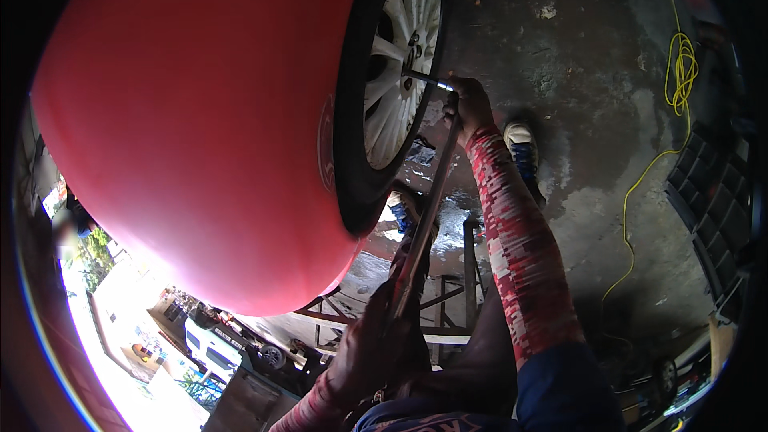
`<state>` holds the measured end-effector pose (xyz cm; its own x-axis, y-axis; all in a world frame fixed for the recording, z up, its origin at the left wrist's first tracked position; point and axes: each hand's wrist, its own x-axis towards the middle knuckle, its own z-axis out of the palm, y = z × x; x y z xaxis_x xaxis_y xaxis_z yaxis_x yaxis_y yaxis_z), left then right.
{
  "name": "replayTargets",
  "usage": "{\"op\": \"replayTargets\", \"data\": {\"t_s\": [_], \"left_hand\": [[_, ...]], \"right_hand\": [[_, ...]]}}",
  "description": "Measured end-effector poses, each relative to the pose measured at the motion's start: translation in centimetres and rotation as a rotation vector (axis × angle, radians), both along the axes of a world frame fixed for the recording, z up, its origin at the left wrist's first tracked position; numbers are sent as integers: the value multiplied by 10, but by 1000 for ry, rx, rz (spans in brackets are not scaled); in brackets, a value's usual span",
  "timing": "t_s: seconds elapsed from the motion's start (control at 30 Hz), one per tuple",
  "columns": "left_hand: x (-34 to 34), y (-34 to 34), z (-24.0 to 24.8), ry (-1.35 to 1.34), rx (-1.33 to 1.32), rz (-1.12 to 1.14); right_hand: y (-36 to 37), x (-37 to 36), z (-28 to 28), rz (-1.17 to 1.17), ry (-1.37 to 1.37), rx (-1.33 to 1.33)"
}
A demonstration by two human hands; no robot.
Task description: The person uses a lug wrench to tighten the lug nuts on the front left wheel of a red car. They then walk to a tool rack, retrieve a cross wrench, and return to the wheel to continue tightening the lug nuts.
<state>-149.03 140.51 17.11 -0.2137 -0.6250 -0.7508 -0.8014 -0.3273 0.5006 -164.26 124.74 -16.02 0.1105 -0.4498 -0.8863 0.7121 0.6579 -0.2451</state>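
A white multi-spoke wheel (392, 112) with a black tire (360, 156) is mounted on a red car (216, 112). A dark socket extension (424, 78) reaches from the wheel's lug area to my right hand (470, 104), which is closed around the head end of a long breaker bar (424, 228). The bar slants down toward me. Lower down, my left hand (370, 340) grips its handle end; that hand is in shadow. Patterned red sleeves cover both forearms. Whether the socket sits fully on a lug nut I cannot tell.
My shoe (520, 140) stands on the stained concrete floor (576, 160). A metal frame (444, 304) is near my legs. At right lie a coiled yellow hose or cord (682, 72) and a black ribbed panel (712, 192). A white vehicle (212, 348) stands in the bright area behind left.
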Motion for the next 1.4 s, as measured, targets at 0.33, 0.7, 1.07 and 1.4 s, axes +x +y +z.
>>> {"op": "replayTargets", "data": {"t_s": [0.33,0.7,1.07,1.4], "left_hand": [[61,92,-151,-48,166,364],[48,111,-227,32,297,431],[42,99,-241,-26,-23,423],[61,128,-292,-149,-208,224]], "right_hand": [[15,5,-17,201,197,-202],[14,0,-40,334,476,-502],[19,4,-32,273,384,-513],[143,94,18,-33,271,69]]}}
